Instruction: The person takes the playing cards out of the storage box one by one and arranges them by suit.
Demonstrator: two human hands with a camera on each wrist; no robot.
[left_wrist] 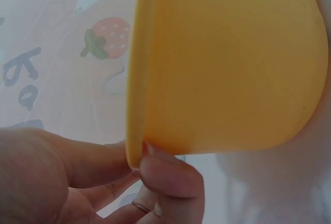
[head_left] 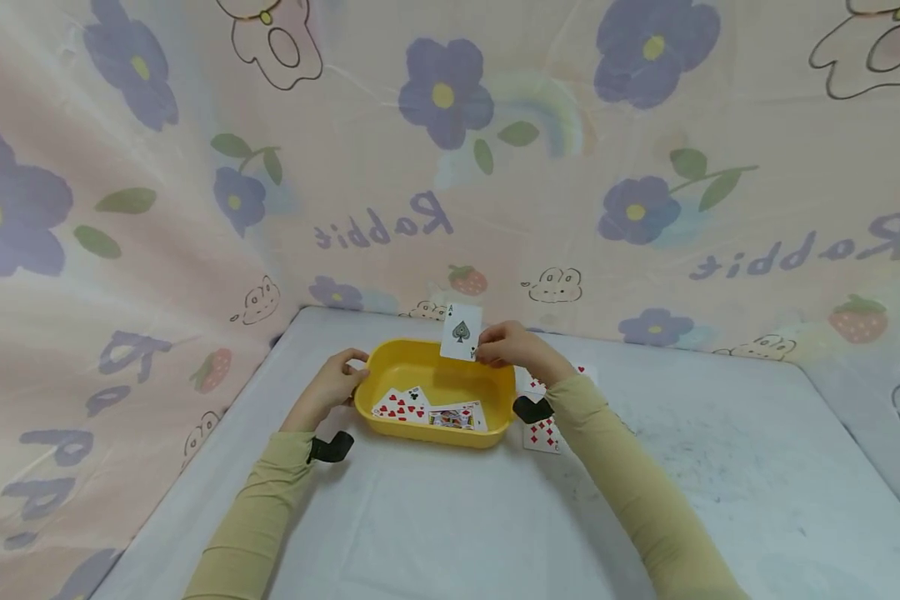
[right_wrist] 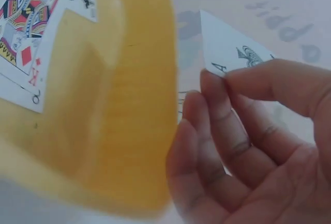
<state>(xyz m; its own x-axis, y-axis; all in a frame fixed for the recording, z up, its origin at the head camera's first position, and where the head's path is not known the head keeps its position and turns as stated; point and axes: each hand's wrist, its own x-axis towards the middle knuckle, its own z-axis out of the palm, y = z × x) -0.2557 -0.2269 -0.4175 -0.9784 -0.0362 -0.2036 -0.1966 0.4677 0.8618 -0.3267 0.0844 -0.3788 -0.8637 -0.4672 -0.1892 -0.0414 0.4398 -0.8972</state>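
In the head view a yellow plastic basin stands on the white table. My left hand grips its left end, thumb and fingers pinching the rim in the left wrist view. My right hand pinches an ace of spades by its lower right corner, upright over the basin's far rim. In the right wrist view the thumb and index finger close on the corner of that ace. Inside the basin lie a card with red hearts, a king of diamonds and other overlapping cards.
More playing cards, among them a diamonds card, lie on the table right of the basin, partly under my right wrist. A patterned cloth with flowers and rabbits hangs behind the table and along its left side.
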